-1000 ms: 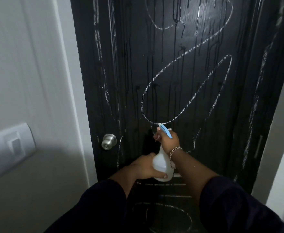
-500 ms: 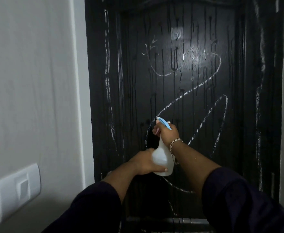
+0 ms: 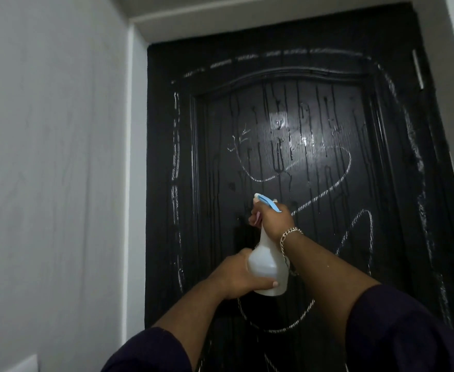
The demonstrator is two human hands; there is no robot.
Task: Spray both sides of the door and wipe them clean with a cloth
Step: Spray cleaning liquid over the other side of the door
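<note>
Door: the black door [image 3: 287,146] fills the centre and right of the frame, shut in its pale frame, with an arched raised panel in its upper half.
Door surface: white chalk-like scribbles [image 3: 338,183] loop across the panel and run round its border; dark wet streaks trail down the panel, and a bright glare sits just above the centre of the frame.
Spray bottle: a translucent white spray bottle [image 3: 267,267] with a light blue trigger head [image 3: 270,204] is held upright in the middle of the frame, in front of the door, its nozzle toward the panel.
Right hand: the right hand [image 3: 273,220] wraps round the bottle's neck, fingers curled over the trigger; how far the trigger is squeezed cannot be told.
Left hand: the left hand [image 3: 236,275] cups the bottle's lower body from the left, its thumb lying across the front near the base.
Wrist: a gold chain bracelet [image 3: 287,237] hangs on the right wrist, touching the bottle's side.
Sleeves: dark sleeves [image 3: 397,334] cover both forearms at the bottom of the frame.
Surroundings: a plain white wall [image 3: 54,157] takes the left side; the corner of a white wall plate [image 3: 26,365] shows at the lower left edge.
</note>
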